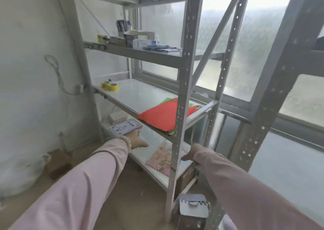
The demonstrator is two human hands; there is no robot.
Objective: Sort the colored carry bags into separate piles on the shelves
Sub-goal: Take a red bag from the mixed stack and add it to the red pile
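obs: carry bags (163, 117) lie in one mixed stack at the right end of the middle shelf (136, 92), red bag (157, 119) on top, green bag (166, 99) showing behind it, blue and yellow edges peeking out underneath; not yet sorted. both arms reach one level too low, at the lower shelf (142, 155). left hand (138, 140): thumb out, fingers hidden at the edge of a printed packet (125, 126); cannot tell if it grips it. right hand (192, 153): mostly in the sleeve, fingertips straight, holding nothing, beside the upright post (180, 106) and near a pink patterned packet (163, 157). judgement: step in hand is readying pile space. method: lift the red bag alone by a flat edge so the ones below do not slide off the lip; lay it flat well apart on the bare left part of the middle shelf, short of the tape rolls (109, 85); reach around the post, not past it.
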